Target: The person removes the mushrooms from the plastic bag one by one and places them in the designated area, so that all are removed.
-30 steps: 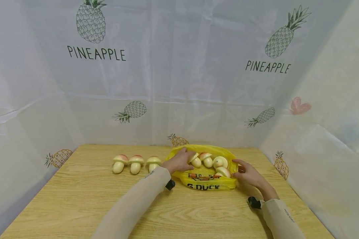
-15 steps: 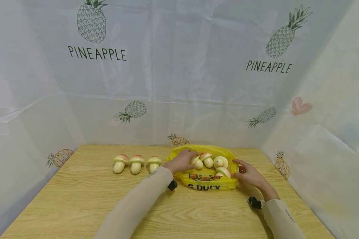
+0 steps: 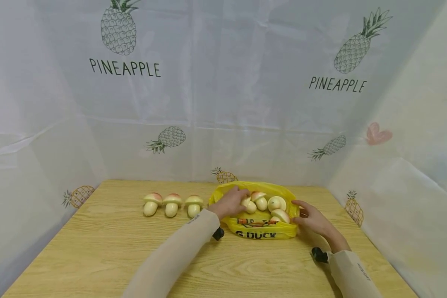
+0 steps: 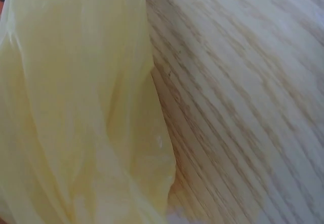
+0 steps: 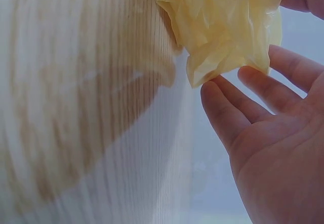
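A yellow plastic bag [image 3: 227,219] lies with its mouth spread on the wooden table, its front printed "G DUCK". My left hand [image 3: 231,203] reaches into the bag from the left and grips a cream toy mushroom [image 3: 251,207] by its cap, mostly covered by the fingers. Beside it inside the bag are a red-tinged mushroom [image 3: 260,200] and two more mushrooms towards the right. At the bag's right end my right hand [image 3: 314,219] holds the edge, thumb and fingers spread around it. Only yellow plastic [image 4: 81,107] and table show in the left wrist view.
Three mushrooms stand in a row left of the bag: one on the left [image 3: 152,203], one in the middle [image 3: 172,205] and one nearest the bag [image 3: 194,205]. A white curtain [image 3: 223,91] with pineapple prints hangs behind and around the table [image 3: 97,248].
My left hand has edged slightly right inside the bag with its mushroom, bringing it closer to the others. The right hand stays at the bag's edge. The head view has shifted a little.
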A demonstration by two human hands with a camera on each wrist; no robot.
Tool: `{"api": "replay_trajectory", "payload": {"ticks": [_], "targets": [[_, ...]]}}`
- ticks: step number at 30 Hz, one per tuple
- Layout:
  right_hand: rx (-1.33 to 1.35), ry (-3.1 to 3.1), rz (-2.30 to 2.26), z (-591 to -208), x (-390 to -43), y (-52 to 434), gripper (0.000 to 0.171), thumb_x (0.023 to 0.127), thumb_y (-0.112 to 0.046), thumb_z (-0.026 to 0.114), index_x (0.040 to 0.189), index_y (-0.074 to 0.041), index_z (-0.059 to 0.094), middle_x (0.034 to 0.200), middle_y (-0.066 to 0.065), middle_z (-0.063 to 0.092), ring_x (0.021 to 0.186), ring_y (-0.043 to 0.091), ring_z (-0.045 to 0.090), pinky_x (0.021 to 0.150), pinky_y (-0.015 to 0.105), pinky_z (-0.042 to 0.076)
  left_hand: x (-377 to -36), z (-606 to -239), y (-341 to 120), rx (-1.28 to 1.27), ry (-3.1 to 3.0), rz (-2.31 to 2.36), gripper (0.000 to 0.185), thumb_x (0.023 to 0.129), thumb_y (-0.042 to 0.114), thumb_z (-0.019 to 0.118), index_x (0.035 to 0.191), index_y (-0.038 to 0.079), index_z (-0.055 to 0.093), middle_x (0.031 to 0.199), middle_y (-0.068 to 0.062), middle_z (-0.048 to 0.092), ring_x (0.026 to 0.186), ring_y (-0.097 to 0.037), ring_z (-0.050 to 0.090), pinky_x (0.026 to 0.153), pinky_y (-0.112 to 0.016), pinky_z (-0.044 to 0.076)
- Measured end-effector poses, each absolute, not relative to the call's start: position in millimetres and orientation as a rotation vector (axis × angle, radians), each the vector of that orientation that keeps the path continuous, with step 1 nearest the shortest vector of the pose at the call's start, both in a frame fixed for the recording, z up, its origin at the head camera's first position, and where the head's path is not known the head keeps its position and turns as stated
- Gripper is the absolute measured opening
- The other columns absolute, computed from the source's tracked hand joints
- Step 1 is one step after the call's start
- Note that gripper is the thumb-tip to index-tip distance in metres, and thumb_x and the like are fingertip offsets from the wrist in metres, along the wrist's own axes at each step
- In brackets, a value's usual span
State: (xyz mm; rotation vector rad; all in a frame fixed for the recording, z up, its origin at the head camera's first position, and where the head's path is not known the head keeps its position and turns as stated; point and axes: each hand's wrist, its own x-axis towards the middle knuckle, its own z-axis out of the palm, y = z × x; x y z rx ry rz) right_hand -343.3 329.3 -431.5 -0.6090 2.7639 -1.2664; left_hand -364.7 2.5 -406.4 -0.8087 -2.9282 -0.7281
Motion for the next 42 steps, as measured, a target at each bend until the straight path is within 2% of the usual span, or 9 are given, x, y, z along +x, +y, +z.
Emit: {"api": "replay_trajectory", "payload": {"ticks": [11,14,18,24,30,38,42], "targets": [[-0.604,2.751,-1.288,-434.7,-347.2,332.7,0.072,0.089,-0.022,0.068,0.146,0.000,0.031,0.147,0.030,0.030,0.128,0.050,0.037,0.096,0.054,0.042,-367.7,-408.5,7.8,-0.859,-2.889,-0.721,0.041,0.092,0.015,0.065,0.131,0.016,0.053,0.120,-0.003,0.055,0.106,-0.016,0.053,0.085,-0.029,0.046],[-0.604,2.755,-1.282,-434.1,-347.0,332.4,0.072,0.089,-0.023,0.068,0.147,0.000,0.031,0.147,0.029,0.030,0.128,0.049,0.038,0.096,0.054,0.042,-370.7,-410.7,6.1,-0.886,-2.862,-0.744,0.041,0.091,0.012,0.065,0.130,0.013,0.053,0.118,0.000,0.058,0.105,-0.014,0.055,0.085,-0.028,0.046],[-0.602,2.760,-1.271,-434.1,-347.1,332.3,0.072,0.089,-0.023,0.068,0.147,0.000,0.031,0.147,0.029,0.030,0.128,0.049,0.038,0.096,0.054,0.042,-371.5,-410.9,2.4,-0.915,-2.844,-0.779,0.037,0.090,0.006,0.063,0.126,0.013,0.056,0.114,0.000,0.059,0.098,-0.011,0.055,0.079,-0.027,0.046],[-0.602,2.766,-1.264,-434.0,-347.7,332.7,0.071,0.090,-0.023,0.067,0.147,-0.001,0.031,0.147,0.029,0.030,0.128,0.049,0.038,0.096,0.053,0.043,-369.7,-408.3,-1.1,-0.887,-2.855,-0.770,0.041,0.089,-0.001,0.059,0.128,0.012,0.056,0.122,-0.003,0.056,0.111,-0.017,0.052,0.088,-0.030,0.045],[-0.606,2.775,-1.250,-434.7,-347.5,334.7,0.072,0.090,-0.023,0.067,0.147,0.000,0.030,0.147,0.029,0.029,0.128,0.050,0.037,0.095,0.054,0.043,-371.0,-412.1,-2.4,-0.853,-2.870,-0.817,0.038,0.093,0.002,0.056,0.128,0.014,0.056,0.124,-0.004,0.054,0.113,-0.017,0.052,0.088,-0.031,0.046],[-0.610,2.773,-1.259,-435.7,-349.3,335.0,0.072,0.089,-0.023,0.068,0.147,-0.001,0.031,0.147,0.029,0.030,0.128,0.050,0.038,0.096,0.053,0.043,-367.3,-410.7,-1.7,-0.792,-2.901,-0.908,0.033,0.095,0.010,0.057,0.126,0.019,0.056,0.122,-0.005,0.048,0.098,-0.016,0.051,0.075,-0.030,0.046],[-0.610,2.761,-1.272,-435.4,-348.8,334.1,0.071,0.090,-0.022,0.067,0.147,0.000,0.031,0.147,0.029,0.030,0.127,0.050,0.038,0.095,0.053,0.043,-365.6,-410.6,0.3,-0.783,-2.904,-0.889,0.037,0.094,0.018,0.062,0.130,0.018,0.054,0.124,-0.004,0.046,0.097,-0.014,0.050,0.075,-0.029,0.045]]}}
